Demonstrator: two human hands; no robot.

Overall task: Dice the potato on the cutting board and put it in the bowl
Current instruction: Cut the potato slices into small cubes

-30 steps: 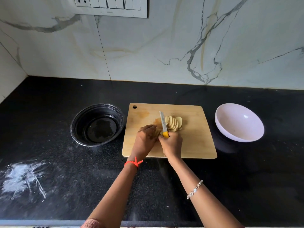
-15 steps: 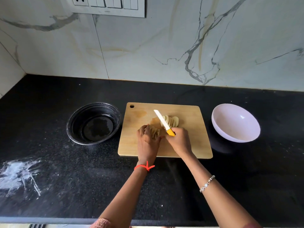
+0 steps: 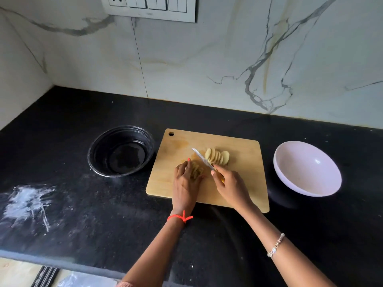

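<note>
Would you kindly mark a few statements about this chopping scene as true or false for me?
1. The right hand holds the knife. True.
2. The pale bowl holds diced potato. False: the pale bowl is empty.
3. Fanned potato slices lie on the cutting board. True.
4. The black bowl stands on the board. False: the black bowl stands on the counter, left of the board.
5. The left hand holds a potato piece on the board. True.

No readable text, labels or numbers anywhere
</note>
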